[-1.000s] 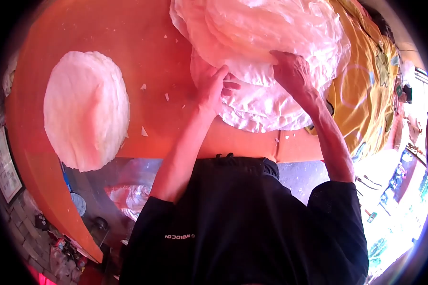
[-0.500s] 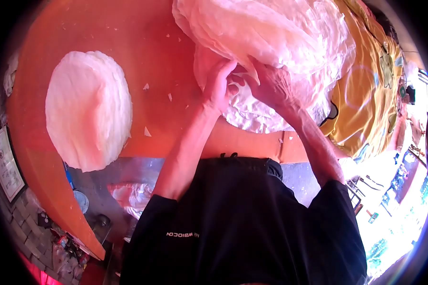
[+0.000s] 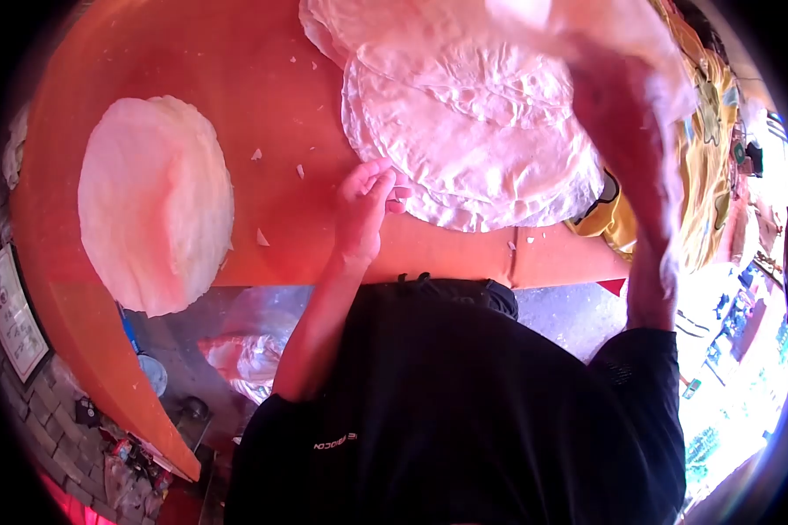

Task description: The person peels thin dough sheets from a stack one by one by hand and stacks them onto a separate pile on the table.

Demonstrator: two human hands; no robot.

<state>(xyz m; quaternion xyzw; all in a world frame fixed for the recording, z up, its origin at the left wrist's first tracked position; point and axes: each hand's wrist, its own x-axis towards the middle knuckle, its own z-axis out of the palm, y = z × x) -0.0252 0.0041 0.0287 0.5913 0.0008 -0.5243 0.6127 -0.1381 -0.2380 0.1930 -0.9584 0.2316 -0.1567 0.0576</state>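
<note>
A wide pile of thin, pale, wrinkled round sheets (image 3: 490, 131) lies on the orange table (image 3: 280, 105). Beside the pile's lower left edge is my left hand (image 3: 372, 197), fingers loosely curled and apart, with nothing in it. My right arm reaches up over the right side of the pile. The right hand (image 3: 578, 35) is smeared by motion near the top, beside a blurred pale sheet; its fingers cannot be made out. A separate oval stack of pale sheets (image 3: 156, 206) lies at the left.
A yellow patterned cloth (image 3: 705, 184) lies at the right of the pile. Small pale scraps dot the table. Below the table edge are a clear plastic bag (image 3: 249, 359) and a dark round object (image 3: 194, 408). A framed sheet (image 3: 15, 313) stands at the far left.
My right hand has moved from the lower edge of the pile up and to the right. The lower sheets are now uncovered. My left hand has come away, slightly down and left.
</note>
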